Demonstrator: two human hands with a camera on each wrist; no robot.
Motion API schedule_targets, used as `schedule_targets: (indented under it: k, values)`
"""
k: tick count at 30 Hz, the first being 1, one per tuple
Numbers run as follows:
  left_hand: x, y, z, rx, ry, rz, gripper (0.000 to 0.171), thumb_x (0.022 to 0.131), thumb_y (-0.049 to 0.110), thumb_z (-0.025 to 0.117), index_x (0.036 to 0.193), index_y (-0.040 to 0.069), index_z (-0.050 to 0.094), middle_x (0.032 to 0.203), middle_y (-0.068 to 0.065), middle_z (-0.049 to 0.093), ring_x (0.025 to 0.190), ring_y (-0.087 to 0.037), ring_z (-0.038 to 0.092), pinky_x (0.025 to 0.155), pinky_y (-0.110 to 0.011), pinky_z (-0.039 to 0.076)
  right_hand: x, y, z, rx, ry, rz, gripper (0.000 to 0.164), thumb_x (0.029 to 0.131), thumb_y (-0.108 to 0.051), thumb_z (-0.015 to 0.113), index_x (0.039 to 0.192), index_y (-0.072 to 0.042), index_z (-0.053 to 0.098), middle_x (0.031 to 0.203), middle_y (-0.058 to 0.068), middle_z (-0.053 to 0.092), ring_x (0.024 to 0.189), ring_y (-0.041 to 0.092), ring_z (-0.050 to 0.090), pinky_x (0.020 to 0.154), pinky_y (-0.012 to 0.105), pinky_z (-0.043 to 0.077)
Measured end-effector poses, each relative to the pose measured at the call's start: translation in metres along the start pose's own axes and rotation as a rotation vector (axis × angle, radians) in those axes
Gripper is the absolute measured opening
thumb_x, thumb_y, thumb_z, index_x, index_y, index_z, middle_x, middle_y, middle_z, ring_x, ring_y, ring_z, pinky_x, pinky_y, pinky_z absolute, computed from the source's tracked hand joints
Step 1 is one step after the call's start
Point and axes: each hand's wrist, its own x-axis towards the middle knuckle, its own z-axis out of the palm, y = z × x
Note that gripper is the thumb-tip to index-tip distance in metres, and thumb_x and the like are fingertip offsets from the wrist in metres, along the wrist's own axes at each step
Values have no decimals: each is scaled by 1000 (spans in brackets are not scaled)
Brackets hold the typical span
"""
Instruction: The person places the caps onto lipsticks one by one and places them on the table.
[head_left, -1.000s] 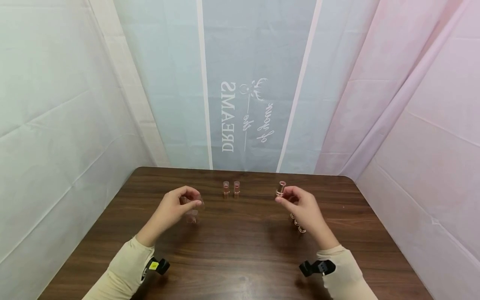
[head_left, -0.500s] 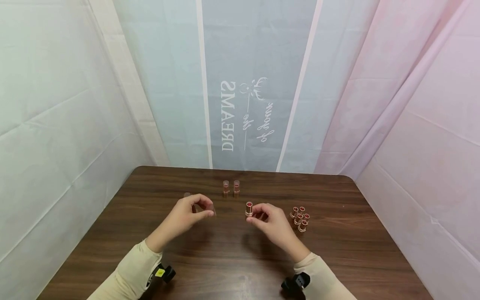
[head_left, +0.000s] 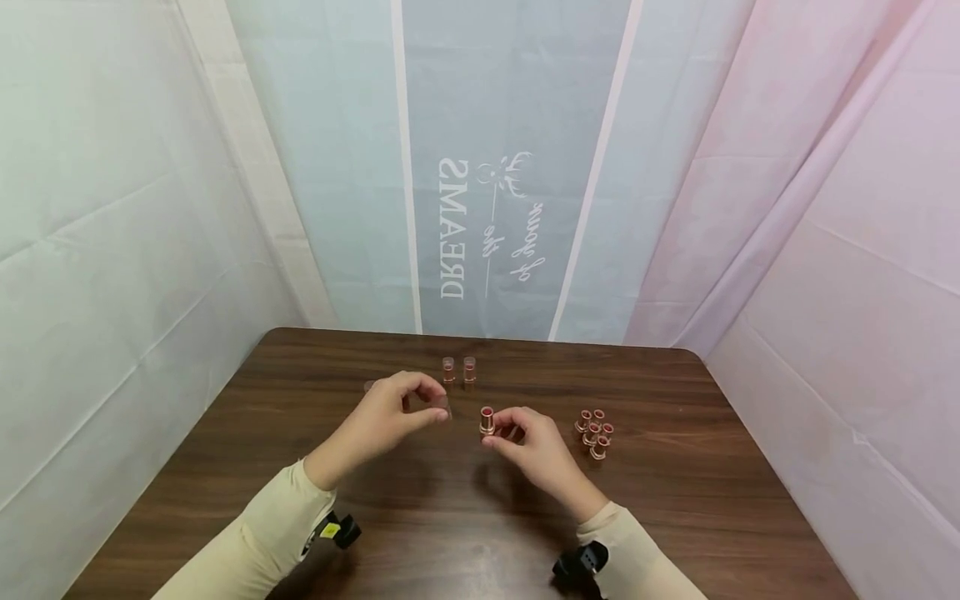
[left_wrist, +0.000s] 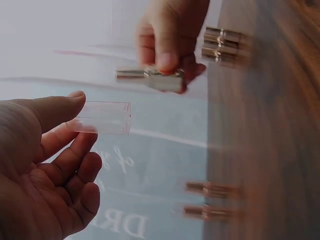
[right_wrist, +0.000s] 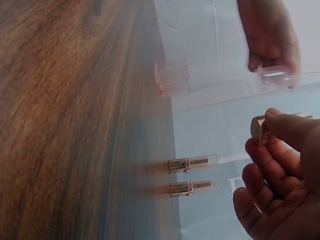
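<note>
Between thumb and fingers, my left hand (head_left: 390, 414) pinches a clear lipstick cap (left_wrist: 107, 118), its free end pointing away from the palm. My right hand (head_left: 536, 450) holds a rose-gold lipstick tube (head_left: 487, 421) upright by its base, red showing at the top. The two hands face each other over the middle of the table, cap and tube apart, the cap slightly higher. Behind them stand two capped lipsticks, a left one (head_left: 448, 370) and a right one (head_left: 469, 371). Clear caps (right_wrist: 172, 79) stand past the left hand, mostly hidden by it in the head view.
Several uncapped lipstick tubes (head_left: 592, 433) stand in a cluster to the right on the brown wooden table (head_left: 675, 500). A printed curtain (head_left: 510, 100) hangs behind the table's far edge, with pale cloth on both sides.
My right hand has carried the lipstick tube left from beside the cluster to the middle. My left hand has moved right with the cap, narrowing the gap between them.
</note>
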Motion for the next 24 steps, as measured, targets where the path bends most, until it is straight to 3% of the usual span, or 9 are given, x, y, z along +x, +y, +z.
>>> schedule_targets:
  k: [7, 12, 24]
  values:
    - [23, 32, -5, 24, -22, 123, 20, 81, 40, 76, 95, 32, 66, 91, 16, 62, 85, -8, 57, 70, -31, 49, 0, 1, 1, -6, -11, -6, 17, 80, -33, 78, 91, -27, 67, 85, -10, 64, 75, 5, 59, 66, 27, 52]
    - [38, 47, -1, 41, -54, 192, 18, 81, 36, 77, 94, 28, 66, 91, 18, 63, 90, -11, 58, 75, -32, 49, 0, 1, 0, 9, -22, -19, 17, 80, -34, 78, 93, -27, 67, 86, -11, 64, 76, 7, 60, 67, 32, 53]
    - [44, 49, 15, 82, -111, 212, 18, 81, 29, 78, 93, 26, 66, 87, 17, 62, 87, -6, 55, 77, -35, 50, 0, -2, -3, 20, -15, -36, 17, 81, -31, 78, 92, -27, 67, 87, -10, 63, 79, 13, 62, 68, 37, 54]
